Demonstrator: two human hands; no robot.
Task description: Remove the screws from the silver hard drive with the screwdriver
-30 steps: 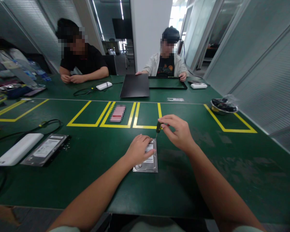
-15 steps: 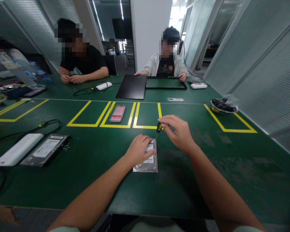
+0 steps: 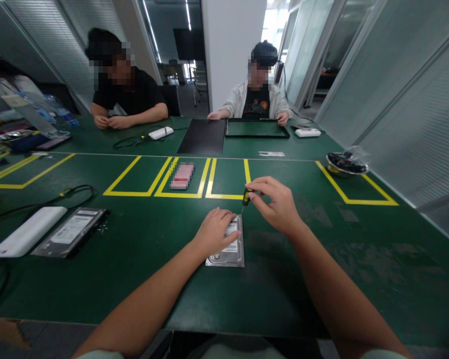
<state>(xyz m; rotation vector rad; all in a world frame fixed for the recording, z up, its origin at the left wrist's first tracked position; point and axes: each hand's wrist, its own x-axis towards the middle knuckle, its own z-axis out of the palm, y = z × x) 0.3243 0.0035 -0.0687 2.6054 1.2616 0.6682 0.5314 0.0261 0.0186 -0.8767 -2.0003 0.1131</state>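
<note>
A silver hard drive with a white label lies on the green table in front of me. Over its upper left part rests my left hand, fingers spread and lying on the drive. My right hand grips a small black and yellow screwdriver between thumb and fingers. The screwdriver is tilted, its thin shaft reaching down to the drive's top right corner. Whether the tip sits in a screw is too small to tell.
Left of me lie a white power bank, a second hard drive and cables. Ahead are yellow tape frames, a pink blurred item and a metal bowl. Across the table, a person handles a black panel and frame.
My hands, the drive and the screwdriver have hardly moved. Across the table, the black panel has tipped flatter and shifted slightly toward me; the person at the left has turned their head a little.
</note>
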